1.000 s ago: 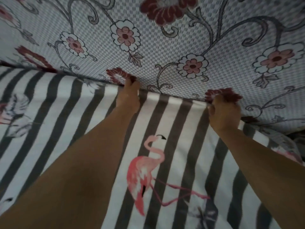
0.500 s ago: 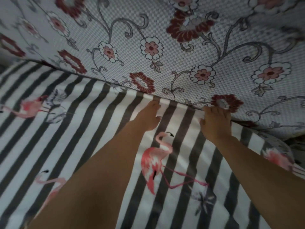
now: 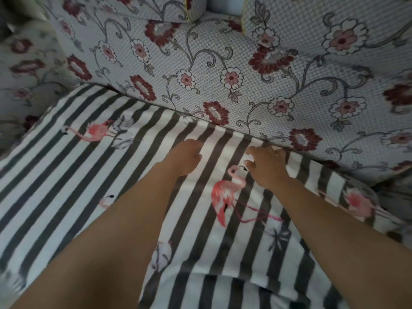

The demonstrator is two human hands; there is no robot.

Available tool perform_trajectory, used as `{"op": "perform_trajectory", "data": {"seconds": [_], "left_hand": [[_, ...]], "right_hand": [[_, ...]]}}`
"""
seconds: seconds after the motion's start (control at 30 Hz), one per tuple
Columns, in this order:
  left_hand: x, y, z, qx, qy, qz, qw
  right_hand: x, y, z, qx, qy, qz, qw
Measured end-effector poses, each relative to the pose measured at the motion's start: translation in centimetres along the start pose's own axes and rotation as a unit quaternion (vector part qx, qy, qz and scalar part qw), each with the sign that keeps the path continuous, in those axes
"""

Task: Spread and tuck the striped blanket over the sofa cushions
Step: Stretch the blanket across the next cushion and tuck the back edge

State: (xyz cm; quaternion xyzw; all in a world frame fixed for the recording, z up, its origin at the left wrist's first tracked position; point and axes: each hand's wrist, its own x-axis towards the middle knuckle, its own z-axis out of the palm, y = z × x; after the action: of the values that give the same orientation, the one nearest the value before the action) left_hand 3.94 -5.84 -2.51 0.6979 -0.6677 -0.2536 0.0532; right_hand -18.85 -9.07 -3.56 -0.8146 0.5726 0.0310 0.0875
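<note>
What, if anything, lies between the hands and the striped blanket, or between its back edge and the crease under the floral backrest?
Nothing visible does. The left hand and right hand sit directly over the striped blanket, just short of its back edge. That edge already runs along the foot of the floral backrest, with no loose object along the crease.

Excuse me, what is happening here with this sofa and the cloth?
A person is laying a striped blanket, printed with flamingos, over the seat of a floral sofa. The left hand and the right hand rest on the blanket close to the crease where the seat meets the backrest. Neither hand has a grip on the cloth; the fingers lie loose on it. The blanket's far edge runs along that crease.
</note>
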Motion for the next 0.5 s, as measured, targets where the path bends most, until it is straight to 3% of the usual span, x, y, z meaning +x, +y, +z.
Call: {"op": "perform_trajectory", "data": {"seconds": [0.17,0.5], "left_hand": [[0.0,-4.7,-1.9,-0.009,0.001,-0.012,1.000],[11.2,-22.6,-7.1,0.038,0.002,-0.047,0.998]], "right_hand": [[1.8,-3.8,-0.6,0.005,-0.004,-0.013,1.000],[15.7,-12.8,6.1,0.054,-0.002,0.077,0.996]]}}
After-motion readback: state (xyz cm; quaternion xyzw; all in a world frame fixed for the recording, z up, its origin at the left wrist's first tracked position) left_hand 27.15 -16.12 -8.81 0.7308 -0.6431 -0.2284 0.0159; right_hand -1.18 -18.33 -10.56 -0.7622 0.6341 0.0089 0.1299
